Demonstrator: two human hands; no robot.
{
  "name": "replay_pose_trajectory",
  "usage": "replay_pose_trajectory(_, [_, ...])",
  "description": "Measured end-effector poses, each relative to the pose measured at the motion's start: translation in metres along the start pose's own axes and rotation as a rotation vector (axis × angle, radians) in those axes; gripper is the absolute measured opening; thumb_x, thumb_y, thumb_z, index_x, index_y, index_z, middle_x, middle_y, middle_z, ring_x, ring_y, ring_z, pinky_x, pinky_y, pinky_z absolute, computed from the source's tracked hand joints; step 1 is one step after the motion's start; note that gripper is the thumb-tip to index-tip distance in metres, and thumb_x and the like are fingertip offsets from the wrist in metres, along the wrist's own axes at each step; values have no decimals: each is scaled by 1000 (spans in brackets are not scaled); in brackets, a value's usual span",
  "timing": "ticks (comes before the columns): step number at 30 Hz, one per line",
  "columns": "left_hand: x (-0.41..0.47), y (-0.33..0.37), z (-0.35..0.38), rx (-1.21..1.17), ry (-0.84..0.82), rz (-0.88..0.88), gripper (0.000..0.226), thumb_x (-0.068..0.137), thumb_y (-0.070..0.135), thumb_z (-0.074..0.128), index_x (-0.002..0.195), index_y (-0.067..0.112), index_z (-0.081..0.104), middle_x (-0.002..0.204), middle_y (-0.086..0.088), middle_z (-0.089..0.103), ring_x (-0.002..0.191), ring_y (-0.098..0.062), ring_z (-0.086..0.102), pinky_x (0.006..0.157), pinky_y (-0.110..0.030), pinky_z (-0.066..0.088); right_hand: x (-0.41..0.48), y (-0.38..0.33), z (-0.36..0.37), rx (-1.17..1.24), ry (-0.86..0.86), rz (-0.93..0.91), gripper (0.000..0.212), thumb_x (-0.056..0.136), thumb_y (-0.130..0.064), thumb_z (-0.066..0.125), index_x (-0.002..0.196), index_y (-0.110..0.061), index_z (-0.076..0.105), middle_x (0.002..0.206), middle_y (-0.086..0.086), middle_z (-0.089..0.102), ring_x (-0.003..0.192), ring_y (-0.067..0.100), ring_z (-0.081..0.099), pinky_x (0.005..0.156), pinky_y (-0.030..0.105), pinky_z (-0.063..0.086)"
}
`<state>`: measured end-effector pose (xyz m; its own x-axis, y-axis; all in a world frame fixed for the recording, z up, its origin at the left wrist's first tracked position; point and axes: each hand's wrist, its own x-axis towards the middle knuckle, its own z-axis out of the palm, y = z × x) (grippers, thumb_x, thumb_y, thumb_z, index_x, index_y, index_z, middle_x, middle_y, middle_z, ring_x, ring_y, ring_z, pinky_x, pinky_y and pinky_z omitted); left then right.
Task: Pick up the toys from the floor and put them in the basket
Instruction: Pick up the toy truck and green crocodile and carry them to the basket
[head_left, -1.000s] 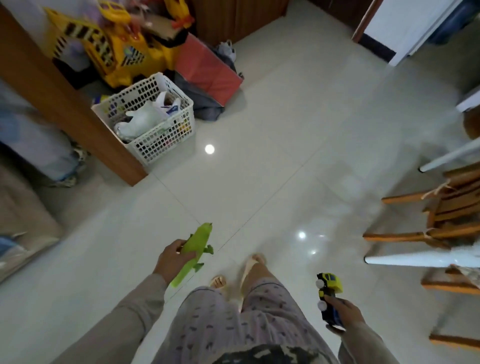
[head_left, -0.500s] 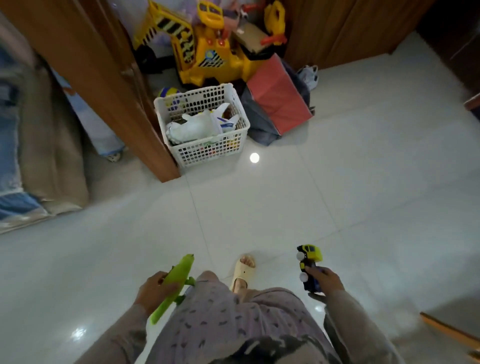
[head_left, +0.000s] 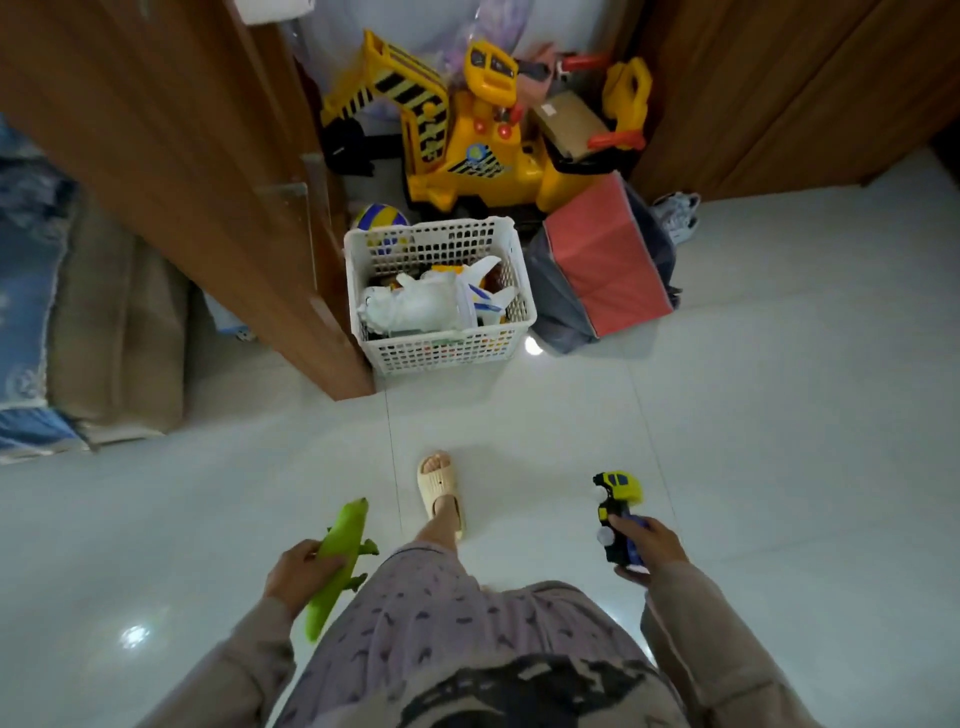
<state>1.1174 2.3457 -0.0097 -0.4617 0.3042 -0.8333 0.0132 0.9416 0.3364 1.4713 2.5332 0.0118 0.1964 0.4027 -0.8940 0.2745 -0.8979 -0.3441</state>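
My left hand (head_left: 297, 570) grips a long green toy crocodile (head_left: 338, 551) at the lower left, held beside my leg. My right hand (head_left: 649, 544) holds a small yellow and black toy truck (head_left: 617, 512) at the lower right. A white plastic lattice basket (head_left: 441, 353) stands on the floor ahead, up the middle of the view, with a white plush toy (head_left: 410, 306) and a white toy plane (head_left: 483, 296) among the things inside. Both hands are well short of the basket.
A brown wooden door panel (head_left: 208, 197) stands left of the basket. Behind it are a yellow ride-on excavator (head_left: 467, 140), a ball (head_left: 379, 218) and a red folded box (head_left: 602, 265). My foot in a beige slipper (head_left: 440, 491) is on the pale tiled floor.
The view has swung left and I have stepped forward, so the basket is nearer and centred. The chairs on the right have gone out of view. Both hands keep their toys.
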Motion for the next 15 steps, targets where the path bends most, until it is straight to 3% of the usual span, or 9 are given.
replay_pose_trajectory(4, [30,77,-22,25,-12,56,52,53,35,56,94,4,65,106,-23,68,100,-38,62,85,-41,48,11,-29,13,79,42,103,43,85,-15,67,121,3,53,127,23,53,86,34,53,63,36,45])
replay_pose_trajectory(7, [53,138,-36,88,-47,153,41,65,37,63,90,5,64,108,-25,68,102,-38,62,87,-42,48,21,-57,20,91,85,141,42,84,-13,68,119,6,54,134,25,52,97,37,52,68,41,45])
replay_pose_trajectory(9, [65,177,-45,155,-65,209,47,72,40,64,100,3,66,110,-22,67,104,-35,62,87,-39,46,25,-76,24,93,108,168,47,84,-13,68,123,6,52,134,25,51,105,41,54,73,44,47])
replay_pose_trajectory(12, [70,226,-56,135,-72,240,65,58,45,55,107,4,65,112,-19,66,107,-35,60,87,-38,45,31,-102,29,96,120,186,48,84,-14,68,125,2,52,138,23,48,118,45,50,76,46,48])
replay_pose_trajectory(15, [78,255,-58,32,-55,242,67,56,43,58,110,4,64,114,-20,65,109,-35,59,86,-38,45,42,-128,36,72,95,174,49,84,-14,68,127,2,50,140,23,46,109,41,51,63,39,48])
